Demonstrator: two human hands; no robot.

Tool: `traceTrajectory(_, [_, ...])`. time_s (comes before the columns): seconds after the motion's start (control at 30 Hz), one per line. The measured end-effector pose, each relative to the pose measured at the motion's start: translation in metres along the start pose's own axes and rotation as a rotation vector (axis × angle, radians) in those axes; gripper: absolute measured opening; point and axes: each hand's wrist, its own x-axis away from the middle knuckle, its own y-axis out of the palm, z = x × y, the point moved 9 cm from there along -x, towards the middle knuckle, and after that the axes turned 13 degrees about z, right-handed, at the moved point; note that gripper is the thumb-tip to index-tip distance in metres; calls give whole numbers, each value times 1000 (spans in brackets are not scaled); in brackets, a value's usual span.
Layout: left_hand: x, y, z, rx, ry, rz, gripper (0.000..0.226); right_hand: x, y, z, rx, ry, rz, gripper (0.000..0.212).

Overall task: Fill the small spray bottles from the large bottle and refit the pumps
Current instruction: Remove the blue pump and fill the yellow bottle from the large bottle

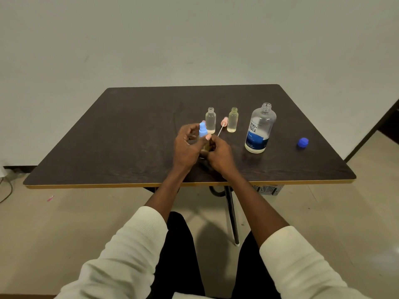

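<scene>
A small spray bottle (204,147) stands near the middle of the dark table (129,130), mostly hidden between my hands. My right hand (218,154) grips its body. My left hand (185,145) holds its light-blue pump (202,129) at the neck. Behind them stand two small bottles without pumps: a clear one (210,120) and a yellowish one (233,120). A pink pump (222,125) with its white tube lies between them. The large clear bottle (259,129) with a blue label stands uncapped to the right.
A blue cap (303,142) lies near the table's right edge. The table's front edge (86,186) has a yellow trim. A black table leg (232,214) and cables show below, between my knees.
</scene>
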Motion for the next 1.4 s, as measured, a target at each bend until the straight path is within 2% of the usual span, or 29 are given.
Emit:
traceTrajectory(0.13, [0, -1, 0, 63, -33, 30, 36, 0, 0, 0, 9, -14, 9, 35])
traceTrajectory(0.3, [-14, -12, 14, 207, -122, 216, 32, -2, 1, 4, 38, -28, 23, 36])
traceTrajectory(0.5, [-45, -34, -9, 406, -418, 481, 31, -3, 2, 7, 57, -37, 22, 41])
traceTrajectory(0.6, [-55, -43, -34, 203, -477, 497, 19, -2, 1, 7, 59, -38, 17, 38])
traceTrajectory(0.73, [-59, -45, -52, -222, -377, 331, 14, -2, 1, 7, 45, -46, 25, 37])
traceTrajectory(0.83, [-61, -45, -62, -409, -312, 241, 14, -3, 2, 8, 57, -51, 21, 35])
traceTrajectory(0.93, [-67, -47, -67, -486, -281, 225, 18, -4, 2, 9, 54, -57, 23, 34])
traceTrajectory(1.0, [-72, -49, -71, -533, -262, 239, 9, -5, 3, 10, 49, -54, 27, 33])
traceTrajectory(1.2, [-79, -49, -77, -666, -217, 267, 16, -7, 2, 9, 29, -56, 32, 35])
traceTrajectory(1.4, [-78, -49, -79, -682, -210, 286, 16, -7, 2, 8, 36, -63, 32, 36])
